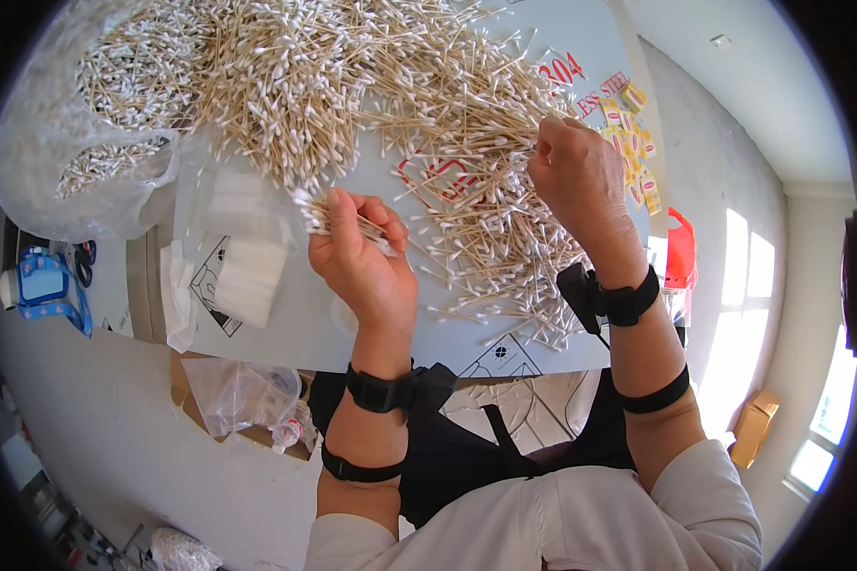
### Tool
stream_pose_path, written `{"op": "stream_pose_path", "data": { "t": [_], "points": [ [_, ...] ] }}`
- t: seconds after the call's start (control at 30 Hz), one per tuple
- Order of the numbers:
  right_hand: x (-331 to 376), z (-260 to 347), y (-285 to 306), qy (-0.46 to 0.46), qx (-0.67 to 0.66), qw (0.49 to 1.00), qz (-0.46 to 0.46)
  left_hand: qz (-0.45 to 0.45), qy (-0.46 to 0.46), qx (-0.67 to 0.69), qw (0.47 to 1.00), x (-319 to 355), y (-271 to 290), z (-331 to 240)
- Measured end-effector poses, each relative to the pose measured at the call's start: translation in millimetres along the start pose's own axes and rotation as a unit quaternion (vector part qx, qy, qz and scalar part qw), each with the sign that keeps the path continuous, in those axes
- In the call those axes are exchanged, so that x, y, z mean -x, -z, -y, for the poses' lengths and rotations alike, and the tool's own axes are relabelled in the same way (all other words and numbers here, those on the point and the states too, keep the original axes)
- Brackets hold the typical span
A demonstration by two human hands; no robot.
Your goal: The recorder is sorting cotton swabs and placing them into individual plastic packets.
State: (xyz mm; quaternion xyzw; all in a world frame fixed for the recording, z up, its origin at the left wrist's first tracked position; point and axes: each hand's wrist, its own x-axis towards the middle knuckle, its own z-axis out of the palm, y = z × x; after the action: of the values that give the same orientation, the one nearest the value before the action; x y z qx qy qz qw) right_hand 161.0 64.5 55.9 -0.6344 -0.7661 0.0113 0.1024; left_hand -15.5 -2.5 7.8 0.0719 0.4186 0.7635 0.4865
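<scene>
Beside the sprawling heap of wooden-stemmed, white-tipped cotton swabs (371, 86) on the pale table (305, 333), the left hand (362, 262) clenches a small bundle of swabs (338, 219). The right hand (581, 181) reaches into the heap's near edge, fingers apparently pinching loose sticks.

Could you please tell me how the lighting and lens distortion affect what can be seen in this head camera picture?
In the head view, the windows at right are blown out to white glare; the table edge bends toward the dark round rim; the left hand holding a bundle of cotton swabs and the right hand over the loose pile are evenly lit and sharp.
</scene>
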Motion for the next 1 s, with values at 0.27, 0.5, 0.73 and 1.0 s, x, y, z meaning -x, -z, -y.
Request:
{"op": "stream_pose_path", "data": {
  "t": [0.27, 0.5, 0.73, 1.0],
  "points": [
    [1.4, 28.7, -19.8, 0.258, -0.161, 0.951, -0.063, 0.006, -0.022, 0.01, 1.0, -1.3, 5.3, -7.4],
    [-16.3, 15.8, -31.3, 0.184, -0.047, 0.972, -0.139, -0.017, -0.032, 0.008, 0.999, -2.3, 1.4, -8.0],
    [9.2, 53.0, -53.7, 0.208, -0.117, 0.971, 0.012, -0.012, -0.025, 0.008, 1.0, -2.0, 3.5, -5.3],
    [-1.7, 39.4, -36.6, 0.081, -0.211, 0.974, 0.002, -0.007, -0.002, 0.0, 1.0, -2.1, 1.5, -5.5]
  ]
}}
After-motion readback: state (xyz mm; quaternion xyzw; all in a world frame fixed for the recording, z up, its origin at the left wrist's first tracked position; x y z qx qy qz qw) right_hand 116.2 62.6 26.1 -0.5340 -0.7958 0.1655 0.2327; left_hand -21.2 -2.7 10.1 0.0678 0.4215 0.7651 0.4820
